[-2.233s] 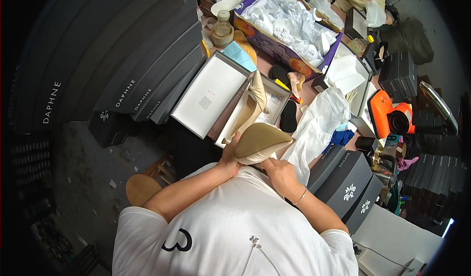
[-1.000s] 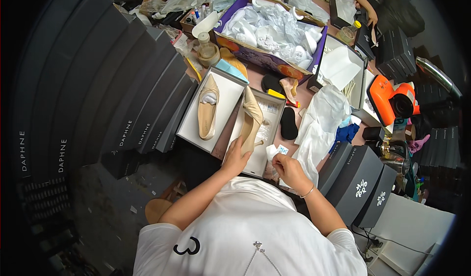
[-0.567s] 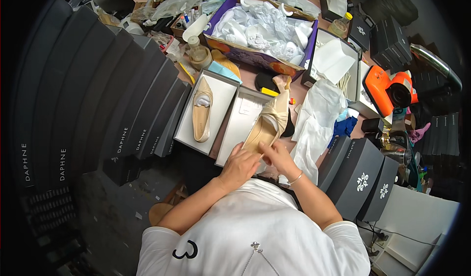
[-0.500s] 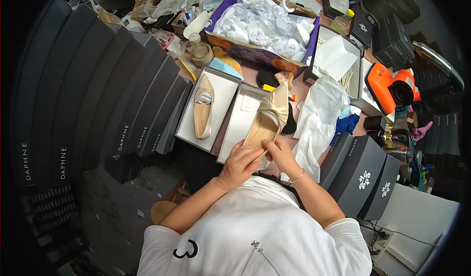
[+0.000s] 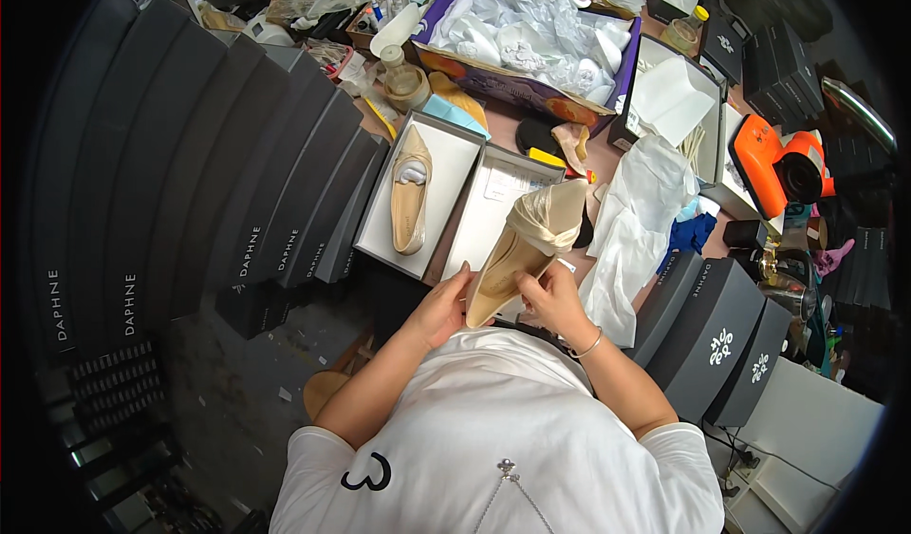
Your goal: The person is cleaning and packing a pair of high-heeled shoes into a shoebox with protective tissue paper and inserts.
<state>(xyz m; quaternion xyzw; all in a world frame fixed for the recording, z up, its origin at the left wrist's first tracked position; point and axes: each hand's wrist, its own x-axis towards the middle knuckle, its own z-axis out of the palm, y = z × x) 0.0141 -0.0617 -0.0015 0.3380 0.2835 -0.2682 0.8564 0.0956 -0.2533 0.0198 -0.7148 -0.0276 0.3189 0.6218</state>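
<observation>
A beige flat shoe (image 5: 512, 254) with a pointed toe and a pleated, twisted upper is held in front of my chest, its toe pointing away to the right. My left hand (image 5: 444, 308) grips its left side near the heel, fingers partly hidden beneath it. From the other side my right hand (image 5: 555, 301) holds the shoe's edge, the thumb reaching into the opening. The matching shoe (image 5: 410, 192), with white stuffing inside, lies in a white-lined shoebox (image 5: 442, 190) to the left. Right of that box is another white box part (image 5: 479, 225) with a paper label, partly behind the held shoe.
Dark shoeboxes (image 5: 190, 183) stand stacked at the left; more boxes (image 5: 697, 335) stand at the right. A purple carton (image 5: 560, 107) of crumpled white paper sits at the back. White tissue paper (image 5: 631, 230), a glass jar (image 5: 406, 83) and an orange device (image 5: 759, 159) surround the work area.
The held shoe has turned, its heel swinging left and toward me. My left hand has shifted from the heel end to the shoe's left side. The view has moved slightly.
</observation>
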